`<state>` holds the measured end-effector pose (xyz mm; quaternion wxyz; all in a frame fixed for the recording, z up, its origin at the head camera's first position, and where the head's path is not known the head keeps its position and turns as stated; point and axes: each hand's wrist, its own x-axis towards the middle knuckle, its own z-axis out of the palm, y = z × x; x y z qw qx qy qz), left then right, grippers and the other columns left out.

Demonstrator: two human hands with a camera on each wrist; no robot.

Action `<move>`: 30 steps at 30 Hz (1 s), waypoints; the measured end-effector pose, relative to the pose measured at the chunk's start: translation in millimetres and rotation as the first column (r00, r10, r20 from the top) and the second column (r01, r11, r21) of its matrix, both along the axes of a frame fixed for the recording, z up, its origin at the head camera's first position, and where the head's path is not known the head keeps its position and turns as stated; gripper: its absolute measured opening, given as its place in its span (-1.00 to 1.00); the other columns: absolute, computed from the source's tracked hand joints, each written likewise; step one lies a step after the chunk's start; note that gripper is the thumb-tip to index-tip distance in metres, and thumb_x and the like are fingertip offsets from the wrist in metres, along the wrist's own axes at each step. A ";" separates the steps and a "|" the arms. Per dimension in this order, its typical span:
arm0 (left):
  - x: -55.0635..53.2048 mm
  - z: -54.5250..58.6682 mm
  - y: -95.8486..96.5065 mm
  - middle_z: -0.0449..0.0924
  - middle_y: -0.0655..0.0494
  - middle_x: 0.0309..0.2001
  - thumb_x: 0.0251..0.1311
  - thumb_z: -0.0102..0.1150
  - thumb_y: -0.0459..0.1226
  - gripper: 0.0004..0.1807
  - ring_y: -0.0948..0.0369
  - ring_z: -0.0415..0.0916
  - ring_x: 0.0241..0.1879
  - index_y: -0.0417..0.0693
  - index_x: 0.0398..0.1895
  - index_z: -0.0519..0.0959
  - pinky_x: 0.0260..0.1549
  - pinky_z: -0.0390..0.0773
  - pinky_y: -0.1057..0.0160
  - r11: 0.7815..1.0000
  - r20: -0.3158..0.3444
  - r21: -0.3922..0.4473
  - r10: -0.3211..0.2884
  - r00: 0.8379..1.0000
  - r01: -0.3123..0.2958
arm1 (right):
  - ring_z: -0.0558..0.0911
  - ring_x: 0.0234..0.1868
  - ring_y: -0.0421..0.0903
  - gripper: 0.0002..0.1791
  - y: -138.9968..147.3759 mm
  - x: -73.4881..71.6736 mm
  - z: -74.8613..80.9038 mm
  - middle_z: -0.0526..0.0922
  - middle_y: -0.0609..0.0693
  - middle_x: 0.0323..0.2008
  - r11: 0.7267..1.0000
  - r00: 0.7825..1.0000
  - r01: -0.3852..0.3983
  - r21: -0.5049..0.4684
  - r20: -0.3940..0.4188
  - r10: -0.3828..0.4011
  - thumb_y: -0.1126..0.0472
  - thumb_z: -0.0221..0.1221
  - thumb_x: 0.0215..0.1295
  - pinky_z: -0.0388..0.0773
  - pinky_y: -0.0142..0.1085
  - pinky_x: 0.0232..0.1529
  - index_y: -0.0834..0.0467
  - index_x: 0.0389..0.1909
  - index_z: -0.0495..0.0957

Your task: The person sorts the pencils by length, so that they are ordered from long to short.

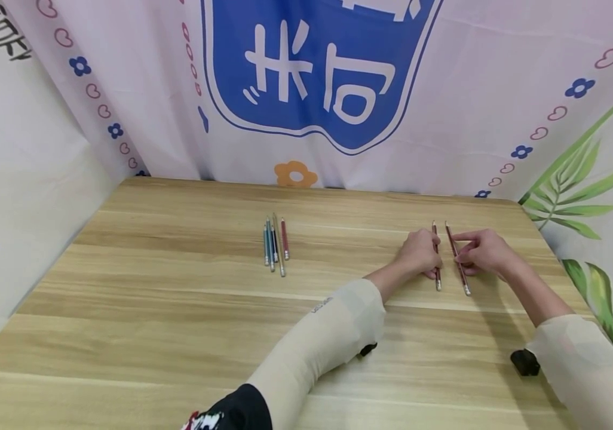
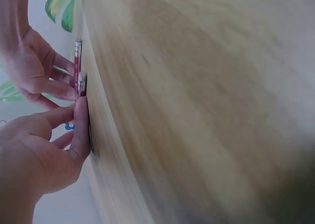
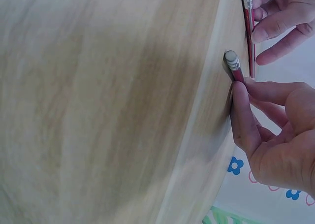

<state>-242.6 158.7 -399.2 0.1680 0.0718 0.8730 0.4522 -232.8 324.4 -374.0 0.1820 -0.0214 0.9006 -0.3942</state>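
Observation:
At the right of the table in the head view, my left hand (image 1: 419, 251) pinches a dark red pencil (image 1: 438, 279) between thumb and fingers. Just to its right, my right hand (image 1: 486, 254) holds a second red pencil (image 1: 463, 279), which slants slightly. Both pencils have their white eraser ends toward me. The right wrist view shows that right-hand pencil (image 3: 237, 74) pinched near its eraser, with the left hand (image 3: 288, 22) on the other pencil (image 3: 249, 29). Seen from the left wrist, the left hand's fingers cover most of its pencil (image 2: 82, 88).
Left of the hands, several blue and dark pencils (image 1: 269, 245) lie together on the wooden table (image 1: 150, 310). A gold-coloured pencil (image 1: 278, 254) and a red pencil (image 1: 285, 239) lie beside them. A printed curtain (image 1: 473, 89) hangs behind the table's far edge.

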 end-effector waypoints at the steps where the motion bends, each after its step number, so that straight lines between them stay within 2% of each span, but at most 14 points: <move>1: -0.2 -0.3 0.4 0.65 0.08 -0.48 0.12 0.44 -0.54 -0.39 0.28 0.50 -0.81 -0.08 0.29 0.62 -0.75 0.64 0.42 1.000 0.003 0.013 -0.001 1.000 0.001 | 0.67 -0.39 -0.17 -0.31 0.1 -0.1 -0.1 0.66 0.18 -0.27 1.000 1.000 0.002 0.000 0.000 -0.002 0.55 0.17 0.31 0.81 -0.26 -0.35 0.58 0.43 0.17; 7: -1.3 -2.8 3.6 0.64 0.06 -0.51 0.10 0.46 -0.56 -0.38 0.25 0.56 -0.78 -0.12 0.28 0.61 -0.73 0.65 0.42 0.999 0.019 0.051 -0.005 1.000 0.004 | 0.68 -0.41 -0.19 -0.30 1.1 -0.4 -1.5 0.68 0.16 -0.28 1.000 1.000 0.009 -0.008 0.013 -0.009 0.55 0.18 0.33 0.81 -0.27 -0.36 0.57 0.44 0.17; 18: -1.9 -2.5 2.3 0.70 -0.03 -0.43 0.08 0.46 -0.57 -0.37 0.18 0.63 -0.74 -0.18 0.28 0.61 -0.72 0.67 0.39 0.995 0.042 0.102 -0.002 0.999 -0.003 | 0.66 -0.41 -0.21 -0.31 3.1 -1.0 -3.8 0.66 0.13 -0.31 1.000 1.000 0.003 -0.028 0.003 -0.003 0.56 0.15 0.33 0.80 -0.29 -0.38 0.57 0.45 0.16; 30: 0.1 -1.1 0.0 0.63 0.00 -0.56 0.11 0.41 -0.61 -0.41 0.09 0.70 -0.64 -0.22 0.26 0.61 -0.70 0.70 0.35 0.988 0.063 0.156 -0.003 0.998 -0.007 | 0.65 -0.40 -0.20 -0.31 3.4 -1.4 -4.7 0.63 0.15 -0.30 1.000 1.000 0.015 -0.013 0.007 -0.015 0.55 0.18 0.35 0.80 -0.29 -0.38 0.55 0.46 0.17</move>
